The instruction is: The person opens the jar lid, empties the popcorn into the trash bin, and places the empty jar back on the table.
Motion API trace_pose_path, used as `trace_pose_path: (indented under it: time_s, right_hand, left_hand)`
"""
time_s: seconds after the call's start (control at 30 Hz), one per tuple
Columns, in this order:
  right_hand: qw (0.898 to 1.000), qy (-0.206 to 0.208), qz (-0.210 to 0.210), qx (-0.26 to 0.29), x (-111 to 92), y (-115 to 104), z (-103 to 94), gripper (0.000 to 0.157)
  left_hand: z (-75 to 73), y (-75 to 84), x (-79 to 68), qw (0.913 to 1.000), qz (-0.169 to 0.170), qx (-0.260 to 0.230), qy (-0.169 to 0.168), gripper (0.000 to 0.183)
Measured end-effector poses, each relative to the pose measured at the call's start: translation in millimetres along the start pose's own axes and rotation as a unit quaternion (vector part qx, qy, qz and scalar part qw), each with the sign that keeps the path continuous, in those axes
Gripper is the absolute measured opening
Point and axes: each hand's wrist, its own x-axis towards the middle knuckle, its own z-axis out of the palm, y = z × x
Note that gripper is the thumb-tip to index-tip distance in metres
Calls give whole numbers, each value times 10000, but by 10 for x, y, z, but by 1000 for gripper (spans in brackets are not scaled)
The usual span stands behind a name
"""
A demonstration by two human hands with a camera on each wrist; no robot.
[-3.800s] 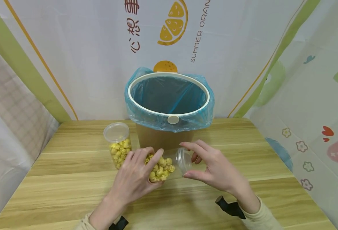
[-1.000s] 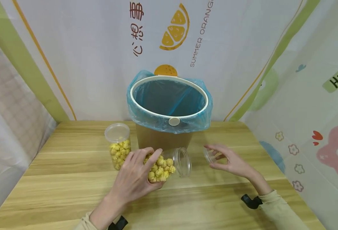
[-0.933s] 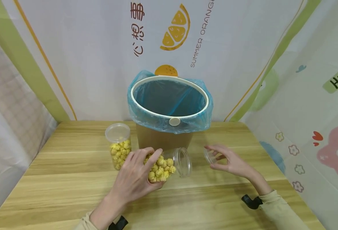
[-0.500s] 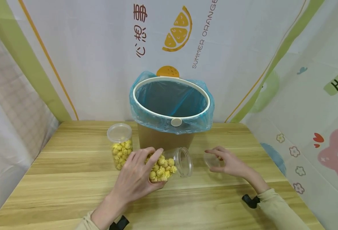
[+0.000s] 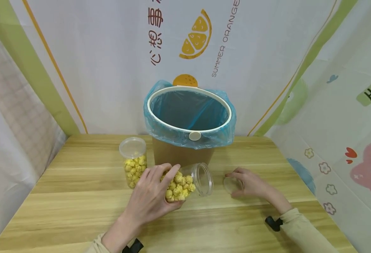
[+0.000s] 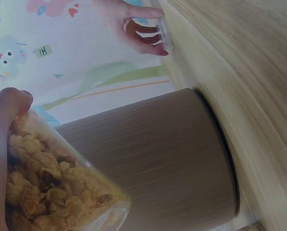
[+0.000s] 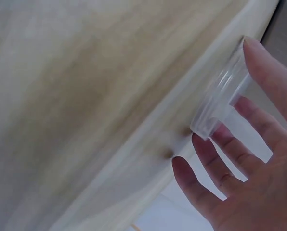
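Note:
My left hand (image 5: pixel 152 191) grips a clear plastic jar (image 5: pixel 188 168) of yellow popcorn, tipped on its side with the uncovered mouth facing right. In the left wrist view, the jar (image 6: pixel 61 183) shows popcorn packed behind its wall. Right of that mouth, my right hand (image 5: pixel 251 184) holds a clear round lid (image 5: pixel 232 185) by its edge, low over the table. Thumb and fingertips meet the rim of the lid (image 7: pixel 220 91) in the right wrist view. A second jar (image 5: pixel 136 170) of popcorn stands upright with its lid on, left of my left hand.
A brown trash bin (image 5: pixel 182 151) stands behind the jar, lined with a blue plastic bag (image 5: pixel 160 130) under a white oval ring (image 5: pixel 172 126). Printed curtains (image 5: pixel 116 70) rise behind and beside the wooden table (image 5: pixel 78 196).
The right hand has taken the lid off the jar and away to the right, then lowered it and tilted it flatter toward the table. The left hand still holds the jar.

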Motion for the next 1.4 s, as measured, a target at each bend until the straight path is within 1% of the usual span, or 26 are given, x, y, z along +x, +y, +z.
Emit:
trace_pose_path:
  time_s: [0.2,0.33,0.43,0.57,0.67,0.77,0.9,1.03,1.23,1.4]
  right_hand:
    - [9999,-3,-46,-103,-17,24,35,72]
    - [9999,143,10,48,1,20,3,69]
    - [9985,387,115,379,40,13,-56,63]
    - [9921,691,327,996,95,20,-180,54]
    - [9849,753,519,1472,115,38,-316,51]
    - [9784,764,647,1811,126,41,-480,49]
    - [9750,893,698,1911,172,25,-733,46]
    - [9709,1021,696,2051,274,-13,-1020,44]
    - [9583,980,848,2547,426,-107,-1390,48]
    - [9543,914,880,2706,526,-169,-1614,54]
  left_hand:
    - [-6,9,11,10000,-12,-18,23,112]
    - [-20,1,14,10000,-28,-29,86,111]
    - [-38,-11,9,9999,-74,-50,115,110]
    - [-70,-32,-3,9999,-127,-49,101,111]
    - [-89,-55,0,9999,-100,-43,94,111]
    - [-115,-87,23,9999,-56,-54,103,111]
    - [-171,-136,78,9998,-50,-76,193,107]
    - [-229,-187,141,9994,-106,-130,303,103]
    - [-336,-276,217,9993,-144,-179,295,102]
    - [-442,-362,279,9992,-186,-191,296,100]
